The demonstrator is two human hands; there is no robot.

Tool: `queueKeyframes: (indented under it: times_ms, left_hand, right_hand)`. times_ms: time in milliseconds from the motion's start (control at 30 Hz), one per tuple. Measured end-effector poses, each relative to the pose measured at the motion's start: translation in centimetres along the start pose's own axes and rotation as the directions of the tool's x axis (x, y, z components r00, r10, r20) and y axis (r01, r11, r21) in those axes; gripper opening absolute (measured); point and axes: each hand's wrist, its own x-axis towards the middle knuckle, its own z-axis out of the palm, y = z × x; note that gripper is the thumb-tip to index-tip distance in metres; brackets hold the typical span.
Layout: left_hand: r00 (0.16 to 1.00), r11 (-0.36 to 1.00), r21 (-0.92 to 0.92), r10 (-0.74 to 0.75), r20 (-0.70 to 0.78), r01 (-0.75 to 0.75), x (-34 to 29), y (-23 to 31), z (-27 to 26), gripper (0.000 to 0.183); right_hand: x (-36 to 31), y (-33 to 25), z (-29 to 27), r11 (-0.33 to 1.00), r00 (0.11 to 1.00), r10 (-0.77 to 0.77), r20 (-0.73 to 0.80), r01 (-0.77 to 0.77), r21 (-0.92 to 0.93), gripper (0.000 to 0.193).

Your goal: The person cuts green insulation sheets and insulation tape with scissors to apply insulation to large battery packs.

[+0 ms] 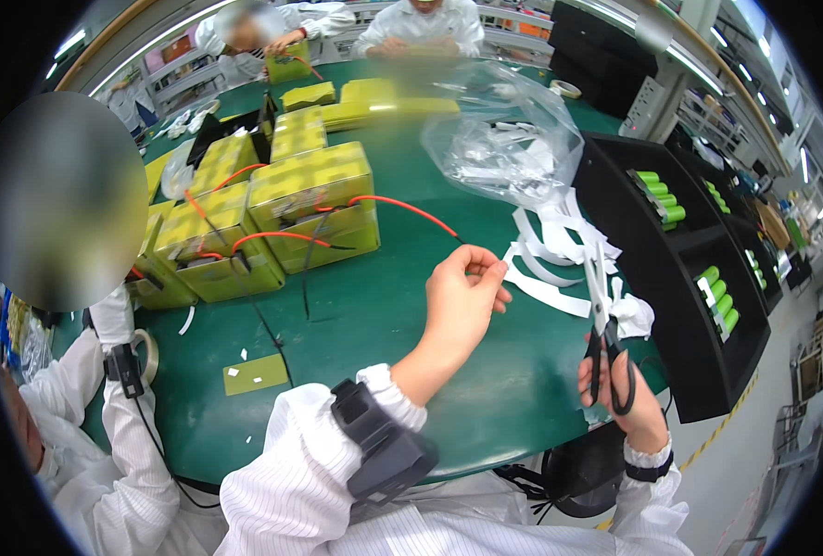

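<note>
My left hand (467, 292) is above the middle of the table, thumb and fingers pinched together. What lies between the fingertips, if anything, is too small to make out. The dark tip of a red wire (407, 206) reaches to the back of this hand, and curled white strips (546, 295) lie just beyond its fingertips. My right hand (626, 398) grips black-handled scissors (601, 306) by the finger loops, blades pointing away from me over the strips. The wire comes out of a yellow-wrapped battery pack (314, 199) left of my hands.
More yellow packs (212, 236) stand at the left. A clear plastic bag (504, 139) holds white scraps. At the right, a black rack (662, 259) carries green cells (719, 301). A co-worker's gloved hand (112, 317) is at the left; others sit across the green table (384, 398).
</note>
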Motion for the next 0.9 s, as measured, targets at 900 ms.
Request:
queueKeyframes:
  times_ms: [900]
  left_hand:
    - [0.962,0.054,0.998,0.271,-0.035,0.021,-13.7,3.2,-32.5,0.041]
  right_hand:
    - [-0.2,-3.1,4.2,0.767,0.939,0.276,0.203,-0.088,-0.635,0.097]
